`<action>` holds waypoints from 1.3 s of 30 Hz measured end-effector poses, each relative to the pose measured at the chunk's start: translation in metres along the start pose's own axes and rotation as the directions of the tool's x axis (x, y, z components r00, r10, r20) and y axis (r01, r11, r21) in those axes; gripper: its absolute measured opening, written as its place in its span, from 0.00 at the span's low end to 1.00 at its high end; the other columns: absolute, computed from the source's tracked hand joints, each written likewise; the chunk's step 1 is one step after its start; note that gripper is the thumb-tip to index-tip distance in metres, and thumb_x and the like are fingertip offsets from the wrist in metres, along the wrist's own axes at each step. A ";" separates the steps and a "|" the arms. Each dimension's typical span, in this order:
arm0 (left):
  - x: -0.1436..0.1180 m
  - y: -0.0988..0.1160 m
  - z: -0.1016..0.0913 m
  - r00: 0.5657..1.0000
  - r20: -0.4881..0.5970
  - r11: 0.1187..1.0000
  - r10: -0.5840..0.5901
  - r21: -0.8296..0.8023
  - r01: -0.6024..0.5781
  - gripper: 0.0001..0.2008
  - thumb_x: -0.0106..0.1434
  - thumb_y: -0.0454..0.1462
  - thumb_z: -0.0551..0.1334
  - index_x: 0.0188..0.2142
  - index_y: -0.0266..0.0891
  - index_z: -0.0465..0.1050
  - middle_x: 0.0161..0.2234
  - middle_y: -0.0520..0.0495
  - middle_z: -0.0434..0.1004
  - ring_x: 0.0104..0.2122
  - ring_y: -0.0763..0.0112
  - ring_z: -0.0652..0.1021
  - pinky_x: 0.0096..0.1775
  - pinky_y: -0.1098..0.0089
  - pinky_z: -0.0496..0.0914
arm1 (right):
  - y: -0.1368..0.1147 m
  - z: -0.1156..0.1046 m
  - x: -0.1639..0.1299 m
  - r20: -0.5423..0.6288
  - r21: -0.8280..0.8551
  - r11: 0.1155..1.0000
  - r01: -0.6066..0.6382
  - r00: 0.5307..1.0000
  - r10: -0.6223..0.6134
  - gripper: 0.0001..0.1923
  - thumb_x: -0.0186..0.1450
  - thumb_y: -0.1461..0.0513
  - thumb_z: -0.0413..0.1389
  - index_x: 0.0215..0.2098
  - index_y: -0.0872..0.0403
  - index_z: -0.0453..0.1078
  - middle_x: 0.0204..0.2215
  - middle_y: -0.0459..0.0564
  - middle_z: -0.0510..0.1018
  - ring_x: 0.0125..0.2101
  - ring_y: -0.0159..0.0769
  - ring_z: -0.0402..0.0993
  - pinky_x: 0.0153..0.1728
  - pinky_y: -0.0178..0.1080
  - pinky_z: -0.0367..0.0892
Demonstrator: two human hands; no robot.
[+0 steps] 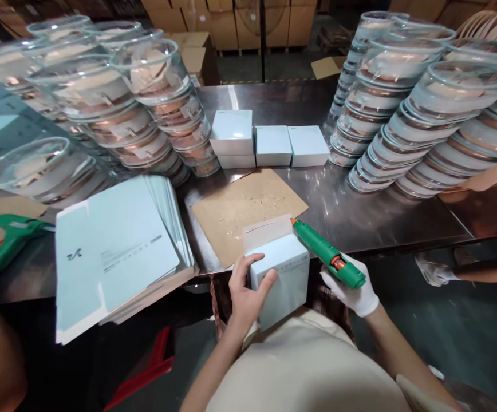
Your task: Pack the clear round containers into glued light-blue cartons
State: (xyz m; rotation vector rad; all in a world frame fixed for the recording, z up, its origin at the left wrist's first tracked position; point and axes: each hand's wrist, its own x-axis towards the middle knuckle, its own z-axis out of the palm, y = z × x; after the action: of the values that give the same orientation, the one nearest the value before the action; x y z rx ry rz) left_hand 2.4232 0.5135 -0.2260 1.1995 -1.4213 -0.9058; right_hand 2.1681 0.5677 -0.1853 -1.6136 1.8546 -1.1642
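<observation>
Right now the pale blue carton (pixel 283 274) sits at the near edge of the steel table (pixel 360 212), its flap (pixel 267 230) standing open. My left hand (pixel 248 292) clamps its side, fingers curled against the wall. My gloved right hand (pixel 354 292) is wrapped around the green glue gun (pixel 328 253), nozzle just beside the flap. I judge the risk is hot glue stringing onto my bare left fingers or smearing the carton face. The brown paper sheet (pixel 248 209) behind it is already spotted; finished boxes (pixel 269 143) stand farther back, flat cartons (pixel 115 252) to the left
</observation>
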 end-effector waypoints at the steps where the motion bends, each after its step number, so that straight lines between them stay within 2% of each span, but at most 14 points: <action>1: 0.000 -0.004 -0.003 1.000 -0.008 0.999 -0.030 -0.019 0.030 0.16 0.64 0.48 0.73 0.47 0.44 0.81 0.45 0.46 0.81 0.46 0.60 0.80 0.49 0.63 0.73 | 0.005 -0.001 0.003 -0.009 0.072 0.993 -0.091 0.996 0.092 0.12 0.57 0.52 0.67 0.29 0.51 0.74 0.26 0.50 0.81 0.25 0.43 0.78 0.29 0.44 0.75; 5: 0.003 -0.012 -0.011 0.990 -0.010 0.987 -0.139 -0.089 0.137 0.18 0.62 0.49 0.74 0.46 0.43 0.81 0.44 0.46 0.81 0.45 0.60 0.80 0.47 0.65 0.73 | 0.011 0.010 0.038 0.095 0.391 0.798 -0.459 0.882 0.462 0.18 0.52 0.49 0.71 0.30 0.53 0.77 0.21 0.47 0.79 0.17 0.34 0.68 0.19 0.39 0.67; 8: 0.004 -0.009 -0.012 0.989 -0.024 0.982 -0.145 -0.127 0.141 0.19 0.61 0.49 0.74 0.46 0.42 0.81 0.45 0.45 0.81 0.46 0.60 0.80 0.49 0.65 0.72 | 0.010 0.021 0.079 0.230 0.498 0.649 -0.575 0.809 0.540 0.26 0.55 0.43 0.68 0.39 0.56 0.78 0.31 0.54 0.86 0.17 0.33 0.70 0.17 0.37 0.66; 11: 0.004 -0.004 -0.014 0.991 -0.054 0.980 -0.125 -0.164 0.114 0.19 0.60 0.51 0.74 0.45 0.43 0.81 0.44 0.46 0.81 0.45 0.60 0.80 0.48 0.65 0.73 | 0.014 0.016 0.109 0.238 0.283 0.714 -0.640 0.769 0.594 0.28 0.66 0.41 0.57 0.34 0.58 0.78 0.27 0.60 0.84 0.21 0.40 0.77 0.21 0.39 0.70; 14: 0.005 -0.001 -0.018 0.989 -0.074 0.974 -0.130 -0.195 0.114 0.21 0.59 0.54 0.73 0.43 0.43 0.80 0.42 0.46 0.80 0.44 0.59 0.80 0.46 0.65 0.74 | 0.011 0.000 0.114 0.082 -0.001 0.801 -0.598 0.799 0.596 0.23 0.65 0.46 0.62 0.22 0.54 0.74 0.20 0.57 0.80 0.30 0.47 0.83 0.28 0.39 0.72; 16: 0.006 0.001 -0.019 0.987 -0.059 0.967 -0.146 -0.218 0.130 0.22 0.59 0.55 0.73 0.43 0.42 0.80 0.41 0.46 0.80 0.42 0.60 0.80 0.44 0.65 0.74 | 0.000 -0.004 0.105 -0.009 -0.016 0.870 -0.493 0.870 0.493 0.17 0.61 0.49 0.67 0.25 0.53 0.77 0.27 0.56 0.84 0.40 0.50 0.84 0.37 0.39 0.75; 18: 0.007 0.003 -0.018 0.988 -0.022 0.960 -0.151 -0.243 0.141 0.24 0.58 0.57 0.73 0.42 0.42 0.80 0.40 0.46 0.79 0.40 0.60 0.79 0.43 0.66 0.73 | -0.017 0.002 0.095 0.054 0.076 0.936 -0.345 0.938 0.341 0.16 0.59 0.49 0.69 0.37 0.52 0.83 0.39 0.53 0.87 0.45 0.48 0.83 0.45 0.41 0.76; 20: 0.008 0.005 -0.015 0.991 0.016 0.956 -0.135 -0.259 0.135 0.25 0.58 0.59 0.72 0.41 0.43 0.80 0.39 0.46 0.79 0.40 0.60 0.79 0.43 0.65 0.73 | -0.032 0.017 0.088 0.291 0.266 0.913 -0.309 0.929 0.230 0.24 0.56 0.49 0.71 0.46 0.54 0.83 0.43 0.53 0.87 0.44 0.47 0.83 0.47 0.44 0.77; 22: 0.009 0.006 -0.012 0.993 0.026 0.958 -0.111 -0.264 0.114 0.25 0.57 0.60 0.72 0.39 0.43 0.79 0.41 0.44 0.79 0.44 0.57 0.80 0.46 0.63 0.74 | -0.038 0.030 0.086 0.469 0.419 0.814 -0.402 0.864 0.184 0.28 0.54 0.47 0.73 0.47 0.56 0.83 0.42 0.53 0.87 0.42 0.47 0.83 0.47 0.47 0.78; 24: 0.011 0.005 -0.008 0.994 0.005 0.948 -0.112 -0.301 0.108 0.24 0.57 0.58 0.74 0.40 0.43 0.78 0.45 0.43 0.79 0.48 0.55 0.81 0.48 0.62 0.74 | -0.034 0.035 0.085 0.467 0.499 0.770 -0.396 0.872 0.146 0.30 0.56 0.43 0.72 0.45 0.56 0.83 0.42 0.54 0.87 0.43 0.47 0.83 0.49 0.48 0.78; 26: 0.013 0.002 -0.006 0.992 -0.032 0.916 -0.124 -0.389 0.101 0.26 0.59 0.55 0.74 0.49 0.46 0.73 0.47 0.43 0.80 0.49 0.56 0.82 0.49 0.62 0.75 | -0.027 0.032 0.083 0.425 0.534 0.808 -0.250 0.905 -0.001 0.34 0.59 0.35 0.67 0.45 0.55 0.83 0.46 0.56 0.85 0.47 0.47 0.82 0.53 0.49 0.76; 30: 0.020 -0.002 -0.004 0.997 -0.055 0.883 -0.053 -0.470 0.021 0.32 0.62 0.53 0.73 0.59 0.52 0.62 0.45 0.46 0.80 0.50 0.59 0.81 0.54 0.57 0.75 | -0.022 0.017 0.080 0.478 0.504 0.859 0.090 0.799 -0.364 0.36 0.60 0.34 0.66 0.52 0.51 0.79 0.54 0.57 0.82 0.53 0.47 0.79 0.56 0.51 0.74; 34: 0.024 -0.001 -0.007 0.995 -0.009 0.935 0.094 -0.342 -0.092 0.16 0.66 0.53 0.70 0.41 0.44 0.77 0.44 0.44 0.77 0.50 0.59 0.79 0.55 0.56 0.74 | -0.031 0.016 0.082 0.488 0.361 0.860 0.360 0.714 -0.503 0.20 0.68 0.55 0.67 0.57 0.48 0.79 0.53 0.54 0.80 0.52 0.42 0.79 0.57 0.48 0.74; 39: 0.024 0.001 -0.012 0.979 0.088 0.926 0.182 -0.351 -0.141 0.10 0.71 0.47 0.68 0.38 0.44 0.81 0.45 0.43 0.80 0.53 0.58 0.79 0.60 0.53 0.71 | -0.025 0.020 0.080 0.504 0.378 0.812 0.445 0.636 -0.584 0.15 0.72 0.57 0.63 0.56 0.46 0.80 0.53 0.53 0.79 0.53 0.40 0.78 0.58 0.47 0.74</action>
State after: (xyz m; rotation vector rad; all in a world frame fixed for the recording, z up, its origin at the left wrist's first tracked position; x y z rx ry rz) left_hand 2.4353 0.4908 -0.2170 0.7658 -1.3637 -1.0713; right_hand 2.1795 0.4855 -0.1600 -2.1350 0.8327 -0.8468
